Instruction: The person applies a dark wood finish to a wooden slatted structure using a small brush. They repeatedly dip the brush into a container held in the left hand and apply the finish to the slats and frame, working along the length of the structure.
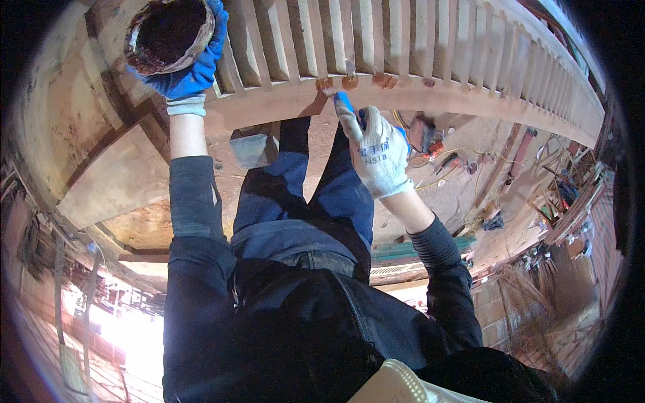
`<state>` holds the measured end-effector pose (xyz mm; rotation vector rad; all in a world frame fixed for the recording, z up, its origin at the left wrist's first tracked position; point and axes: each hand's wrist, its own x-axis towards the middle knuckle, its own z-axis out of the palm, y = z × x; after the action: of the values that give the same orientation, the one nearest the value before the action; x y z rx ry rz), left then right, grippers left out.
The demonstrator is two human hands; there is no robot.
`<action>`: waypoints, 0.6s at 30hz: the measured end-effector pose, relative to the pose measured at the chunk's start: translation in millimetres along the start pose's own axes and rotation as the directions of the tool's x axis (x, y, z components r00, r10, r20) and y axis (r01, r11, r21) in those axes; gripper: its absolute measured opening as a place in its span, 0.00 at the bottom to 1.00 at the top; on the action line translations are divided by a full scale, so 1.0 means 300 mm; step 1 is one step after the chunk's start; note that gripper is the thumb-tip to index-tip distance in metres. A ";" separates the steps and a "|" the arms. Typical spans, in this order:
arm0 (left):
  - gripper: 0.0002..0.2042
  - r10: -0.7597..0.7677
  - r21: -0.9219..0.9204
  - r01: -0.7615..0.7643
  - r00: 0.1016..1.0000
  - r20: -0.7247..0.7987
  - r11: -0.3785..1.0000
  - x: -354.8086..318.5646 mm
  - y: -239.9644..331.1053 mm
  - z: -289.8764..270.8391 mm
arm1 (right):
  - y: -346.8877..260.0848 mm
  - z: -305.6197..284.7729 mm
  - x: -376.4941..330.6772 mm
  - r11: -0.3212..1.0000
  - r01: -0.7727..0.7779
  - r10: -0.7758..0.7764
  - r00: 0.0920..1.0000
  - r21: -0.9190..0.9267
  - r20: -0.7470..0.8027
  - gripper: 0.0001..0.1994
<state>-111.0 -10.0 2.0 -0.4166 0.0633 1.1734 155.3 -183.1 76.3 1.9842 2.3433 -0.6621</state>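
My left hand (185, 84), in a blue-and-white glove, is closed around a round bowl (205, 41) with a crusted pale rim. Dark brown stuff (166, 33) lies inside the bowl. My right hand (376, 144), in a white glove with blue fingertips, is closed in a pinch at the rail of a slatted wooden panel (269, 101). Whatever its fingers hold is too small to make out. Brown wet-looking smears (350, 82) mark the rail where the slats meet it, beside my fingertips.
A grey block-shaped box (254, 148) stands on the floor below the panel, left of my legs. On the right lie a red-and-black tool (449, 161) and a yellow cord (476, 185). Large boards (107, 168) lean at the left. Scrap wood (571, 208) piles up at far right.
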 end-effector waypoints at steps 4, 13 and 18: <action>0.39 0.012 0.003 -0.012 1.000 -0.009 1.000 -0.008 0.006 -0.001 | -0.004 -0.032 0.027 0.999 0.028 -0.026 0.998 0.020 -0.052 0.29; 0.39 0.027 0.004 -0.027 0.999 -0.025 1.000 0.002 0.008 -0.001 | -0.016 -0.018 0.008 0.993 0.028 -0.026 0.999 0.112 -0.021 0.29; 0.39 0.034 0.007 -0.034 0.999 -0.036 0.999 -0.001 0.004 0.012 | -0.001 -0.006 0.034 0.996 -0.021 0.021 1.000 0.087 -0.003 0.31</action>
<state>-112.9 -8.6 5.0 -0.4328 0.1057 1.1993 153.5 -173.0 75.4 2.0439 2.3311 -0.7728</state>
